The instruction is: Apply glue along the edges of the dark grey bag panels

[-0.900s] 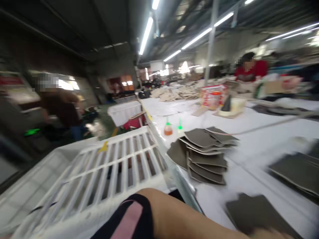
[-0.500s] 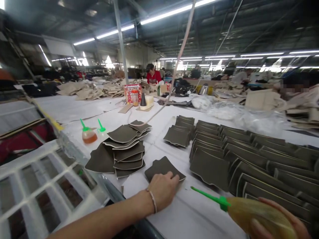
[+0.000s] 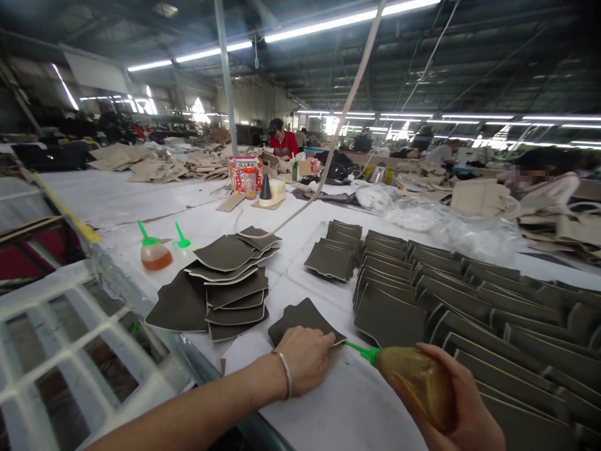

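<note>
On the white-covered table, a dark grey-brown cut panel (image 3: 303, 314) lies flat, with my left hand (image 3: 306, 357) on its near side. The fingers are bent and pressed together, holding the panel down; the thumb is hidden. My right hand (image 3: 462, 394) is wrapped round a squeeze bottle (image 3: 416, 382) of amber liquid, held tilted. Its thin green nozzle (image 3: 359, 347) reaches the panel's right corner, close to my left fingertips. Left of the panel is an uneven stack of similar panels (image 3: 237, 294). Rows of overlapping panels (image 3: 389, 316) fill the right side.
A second bottle (image 3: 156, 254) with a green nozzle stands at the left, beside a loose green cap (image 3: 182, 237). A pale hose (image 3: 323, 181) hangs down onto the table. Plastic bags (image 3: 451, 219) lie farther back. A white slatted crate (image 3: 70, 338) adjoins the table edge. A person in red (image 3: 285, 143) works beyond.
My right hand has brought the bottle left and forward, so its nozzle now meets the panel's right corner. My left hand stays on the panel. The view has shifted slightly.
</note>
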### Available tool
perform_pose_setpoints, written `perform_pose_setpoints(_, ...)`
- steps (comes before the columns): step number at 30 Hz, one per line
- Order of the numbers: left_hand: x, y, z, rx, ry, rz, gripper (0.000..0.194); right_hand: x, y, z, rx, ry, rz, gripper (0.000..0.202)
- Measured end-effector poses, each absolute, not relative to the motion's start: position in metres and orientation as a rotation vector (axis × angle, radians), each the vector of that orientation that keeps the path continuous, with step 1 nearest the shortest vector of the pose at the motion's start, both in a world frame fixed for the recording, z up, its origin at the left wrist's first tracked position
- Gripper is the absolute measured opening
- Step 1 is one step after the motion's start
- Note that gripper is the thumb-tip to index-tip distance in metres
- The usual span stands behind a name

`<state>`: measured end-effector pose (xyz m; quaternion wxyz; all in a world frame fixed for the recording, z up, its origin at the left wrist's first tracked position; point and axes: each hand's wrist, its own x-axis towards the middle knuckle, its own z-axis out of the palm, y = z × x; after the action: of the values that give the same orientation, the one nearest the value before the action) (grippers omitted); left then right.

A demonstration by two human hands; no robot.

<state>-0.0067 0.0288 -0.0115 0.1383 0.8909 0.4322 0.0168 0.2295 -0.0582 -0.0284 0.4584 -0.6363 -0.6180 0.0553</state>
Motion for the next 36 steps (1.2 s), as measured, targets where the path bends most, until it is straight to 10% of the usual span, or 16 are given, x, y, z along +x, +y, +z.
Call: perform_pose_setpoints(36, -0.007, 0.028, -0.012, 2.521, 1.257, 0.075, 0.029, 0.226, -0.056, -0.041, -1.641, -1.163, 0.632, 0.069)
